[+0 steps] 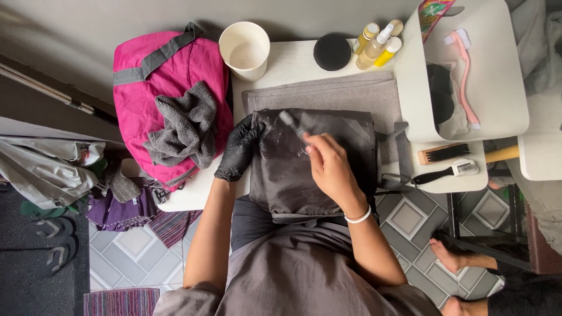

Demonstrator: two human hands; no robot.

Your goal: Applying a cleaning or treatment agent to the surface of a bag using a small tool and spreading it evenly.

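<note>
In the head view, a dark grey fabric bag with a faint sheen and pale smears is lying at frame centre on a grey towel spread over the white table. The black-gloved left hand is pressing spread fingers on its left edge; the bare right hand is pinching a slim brush over the cloth. A pink bag carrying a crumpled grey rag is crowding the left side, and a white tray the right.

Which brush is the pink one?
The long toothbrush-shaped brush lying inside the white tub is pink. The other two, a wooden-handled brush and a black-handled brush, lie outside it on the table.
</note>
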